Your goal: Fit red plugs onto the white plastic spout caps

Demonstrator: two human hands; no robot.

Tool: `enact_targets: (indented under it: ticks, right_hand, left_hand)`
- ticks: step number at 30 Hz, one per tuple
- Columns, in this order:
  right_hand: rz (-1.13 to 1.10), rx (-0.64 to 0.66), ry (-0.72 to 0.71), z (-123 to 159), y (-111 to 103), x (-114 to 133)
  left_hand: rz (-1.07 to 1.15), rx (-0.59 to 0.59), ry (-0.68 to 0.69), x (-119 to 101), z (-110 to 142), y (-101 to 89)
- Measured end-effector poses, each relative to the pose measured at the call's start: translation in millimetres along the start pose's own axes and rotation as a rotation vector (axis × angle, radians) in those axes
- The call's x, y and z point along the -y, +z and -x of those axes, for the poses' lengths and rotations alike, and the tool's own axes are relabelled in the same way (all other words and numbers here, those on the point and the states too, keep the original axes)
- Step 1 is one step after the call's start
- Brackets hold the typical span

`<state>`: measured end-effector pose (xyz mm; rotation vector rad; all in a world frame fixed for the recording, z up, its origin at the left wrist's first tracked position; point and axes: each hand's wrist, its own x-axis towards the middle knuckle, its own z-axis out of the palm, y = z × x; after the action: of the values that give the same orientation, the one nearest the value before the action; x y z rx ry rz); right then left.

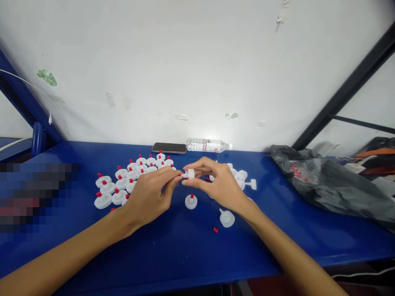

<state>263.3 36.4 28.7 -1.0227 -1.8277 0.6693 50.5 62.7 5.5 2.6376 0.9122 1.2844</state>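
Between both hands, above the table, a white nozzle cap (191,174) lies on its side with its spout pointing left. My right hand (221,181) is closed on its wide base between thumb and fingers. At the spout's tip, my left hand (150,196) pinches a small red tip cap (180,176), mostly hidden by the fingers. Just below the hands stands an upright nozzle cap (191,202) with a red tip. Closer to me are a bare white nozzle cap (227,218), tilted over, and a loose red tip cap (215,230).
Several red-tipped nozzle caps (108,187) stand in rows at left. More white ones (241,176) lie in a pile behind my right hand. A phone (169,148) and a plastic bottle (206,145) lie along the wall. A dark plastic bag (327,193) covers the right side.
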Motion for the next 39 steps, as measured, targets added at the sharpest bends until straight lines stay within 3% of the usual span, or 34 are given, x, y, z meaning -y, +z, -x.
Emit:
enact_targets:
  ticks: [4,6,9,13,17,21,29,35,39]
  right_hand:
    - [0.137,0.01,-0.048,-2,-5,4]
    - [0.247,0.008,-0.075,-3,-10,2]
    - [0.493,0.003,-0.098,-4,-20,-7]
    - [0.713,0.1,-0.069,-4,-33,-13]
    - [0.732,0.195,-0.049,-3,-38,-7]
    - [0.771,0.196,-0.029,-4,-42,-3]
    - [0.658,0.333,0.161,-1,-62,-6]
    - [0.68,0.348,0.131,0,-59,-7]
    - [0.681,0.307,0.078,-2,-50,-6]
  left_hand:
    - [0.105,-0.01,-0.139,-2,-6,-8.8]
    - [0.064,-0.008,-0.134,1,-6,-11.7]
    - [-0.177,0.049,-0.041,9,-4,-12.8]
    - [-0.491,0.16,0.046,15,-5,-11.3]
    - [-0.602,0.214,0.113,16,-6,-10.9]
    - [-0.626,0.226,0.105,17,-4,-10.1]
    - [-0.599,0.283,0.062,20,-2,-6.6]
    - [-0.548,0.326,0.19,21,-2,-0.3]
    - [-0.558,0.388,0.2,23,1,4.6]
